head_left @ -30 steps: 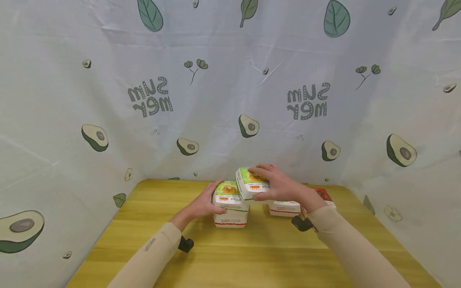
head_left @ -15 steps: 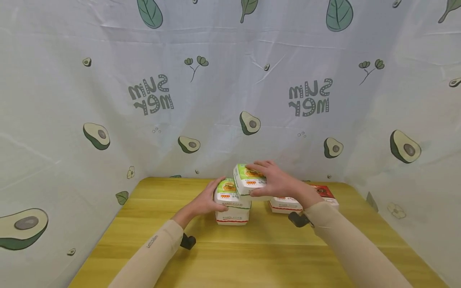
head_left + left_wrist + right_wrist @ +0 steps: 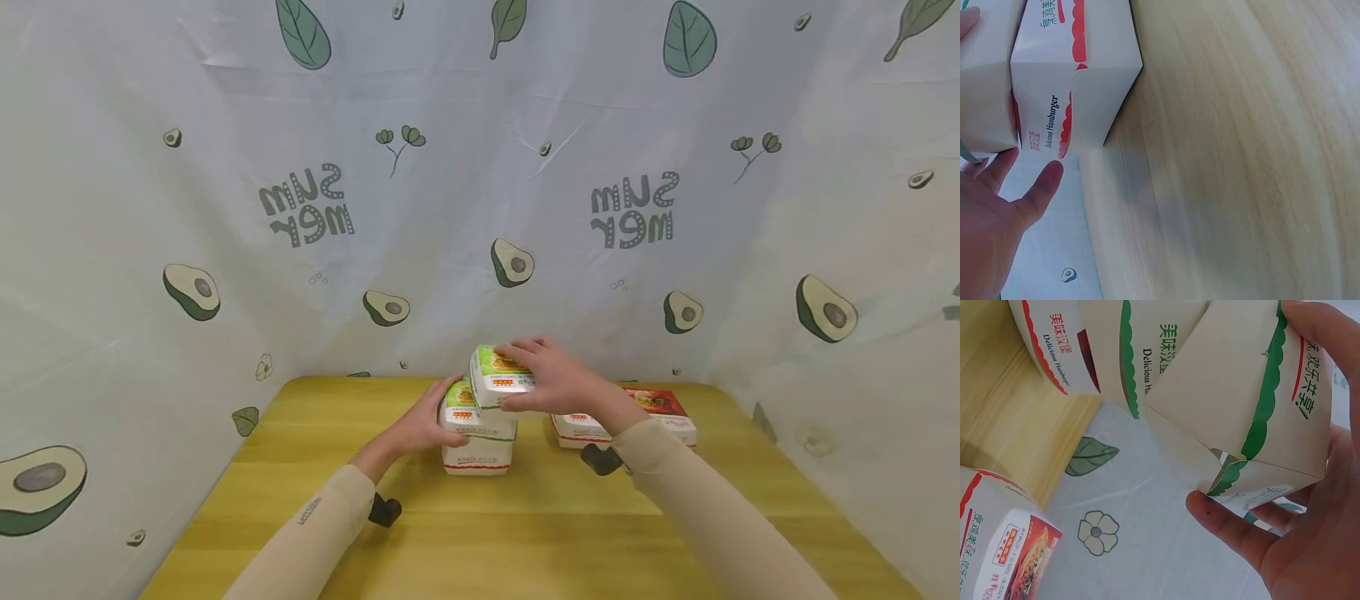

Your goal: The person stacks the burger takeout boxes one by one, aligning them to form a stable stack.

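Note:
My left hand (image 3: 420,425) holds the side of a green-topped burger box (image 3: 483,427), thumb at the front and fingers behind. That box sits on a burger box with red trim (image 3: 476,460). In the left wrist view my left hand (image 3: 997,219) lies beside the stack, near the corner of the red-trimmed box (image 3: 1054,100). My right hand (image 3: 551,379) grips another green-topped burger box (image 3: 491,385), slightly tilted, over the right part of the stack. In the right wrist view this held box (image 3: 1229,394) overlaps the stacked green-trimmed box (image 3: 1107,350); whether they touch, I cannot tell.
Right of the stack, a red-trimmed box (image 3: 573,429) and a red-topped box (image 3: 660,404) stand on the wooden table (image 3: 480,533), partly behind my right forearm. A patterned cloth (image 3: 450,200) hangs behind and at the sides.
My right hand has moved left with its green-topped box, which now covers more of the stack. My left hand keeps its hold on the stack.

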`<state>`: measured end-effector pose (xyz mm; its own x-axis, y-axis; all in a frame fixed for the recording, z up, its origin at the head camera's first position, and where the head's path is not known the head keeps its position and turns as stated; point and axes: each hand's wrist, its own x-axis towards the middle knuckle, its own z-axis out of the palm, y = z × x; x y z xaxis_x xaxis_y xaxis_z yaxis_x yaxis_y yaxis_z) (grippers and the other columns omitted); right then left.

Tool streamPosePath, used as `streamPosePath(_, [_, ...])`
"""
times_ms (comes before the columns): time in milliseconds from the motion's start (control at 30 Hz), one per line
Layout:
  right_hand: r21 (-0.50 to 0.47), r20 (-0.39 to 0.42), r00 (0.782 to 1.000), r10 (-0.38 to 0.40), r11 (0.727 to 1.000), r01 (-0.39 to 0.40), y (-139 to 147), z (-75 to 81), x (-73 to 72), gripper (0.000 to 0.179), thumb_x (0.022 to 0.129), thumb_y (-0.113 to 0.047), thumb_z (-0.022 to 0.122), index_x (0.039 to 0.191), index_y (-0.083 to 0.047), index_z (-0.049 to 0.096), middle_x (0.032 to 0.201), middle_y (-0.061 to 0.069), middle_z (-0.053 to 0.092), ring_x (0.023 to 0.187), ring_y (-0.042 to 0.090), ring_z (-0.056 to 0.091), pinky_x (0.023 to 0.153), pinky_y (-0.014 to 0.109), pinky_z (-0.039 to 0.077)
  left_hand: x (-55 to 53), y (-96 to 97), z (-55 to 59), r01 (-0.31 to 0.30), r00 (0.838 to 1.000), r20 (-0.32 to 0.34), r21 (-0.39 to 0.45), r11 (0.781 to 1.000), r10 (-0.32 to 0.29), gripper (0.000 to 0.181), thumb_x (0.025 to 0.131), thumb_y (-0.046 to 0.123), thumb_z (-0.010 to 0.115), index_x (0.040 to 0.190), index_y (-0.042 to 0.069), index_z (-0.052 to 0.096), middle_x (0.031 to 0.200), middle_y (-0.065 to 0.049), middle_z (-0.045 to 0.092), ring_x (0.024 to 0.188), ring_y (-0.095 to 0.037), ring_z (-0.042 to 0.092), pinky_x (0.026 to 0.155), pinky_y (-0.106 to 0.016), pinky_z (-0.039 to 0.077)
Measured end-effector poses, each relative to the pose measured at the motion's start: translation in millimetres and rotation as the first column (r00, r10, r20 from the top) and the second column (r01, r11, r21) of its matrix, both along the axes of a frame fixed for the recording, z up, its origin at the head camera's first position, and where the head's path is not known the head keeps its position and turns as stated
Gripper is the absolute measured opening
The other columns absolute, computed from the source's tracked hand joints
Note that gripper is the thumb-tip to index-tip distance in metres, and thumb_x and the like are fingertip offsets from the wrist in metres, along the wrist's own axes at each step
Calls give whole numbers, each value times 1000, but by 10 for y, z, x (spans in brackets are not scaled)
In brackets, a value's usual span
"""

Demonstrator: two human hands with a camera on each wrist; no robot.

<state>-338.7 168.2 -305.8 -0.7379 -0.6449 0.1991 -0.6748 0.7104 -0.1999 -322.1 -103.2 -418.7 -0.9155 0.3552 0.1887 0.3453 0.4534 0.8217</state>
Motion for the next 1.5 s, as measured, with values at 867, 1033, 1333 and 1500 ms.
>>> streamPosePath(867, [-43,14,997,-72,996,72,-218,-23,20,91,71,-72,78,142,-23,48,142,2,53,126,24,42,92,48,51,25,15,-28,5,1000,-9,32,999,-5,111,75,24,87,162,25,18,151,-12,31,126,-27,45,104,-47,44])
streamPosePath(1033, [-41,26,997,-69,997,70,-212,-34,21,90,71,-73,76,140,-23,49,143,2,52,127,24,42,94,49,51,27,23,-26,33,999,-12,42,999,-33,107,76,22,86,160,23,21,148,-11,33,125,-26,46,103,-46,46])
streamPosePath(1333, [-76,131,991,32,997,-22,-133,89,69,71,79,-38,85,138,-20,50,145,7,47,134,28,37,100,51,46,2,28,-4,31,999,-16,47,998,-30,105,75,22,87,159,24,23,149,-9,34,130,-25,43,107,-48,42])
streamPosePath(1500, [-56,155,986,66,997,-58,-138,127,86,75,77,-24,84,142,-18,48,152,8,42,140,30,31,104,54,42,12,5,-20,31,999,-17,58,998,-30,105,74,22,88,159,24,25,151,-10,34,132,-27,41,109,-52,39])
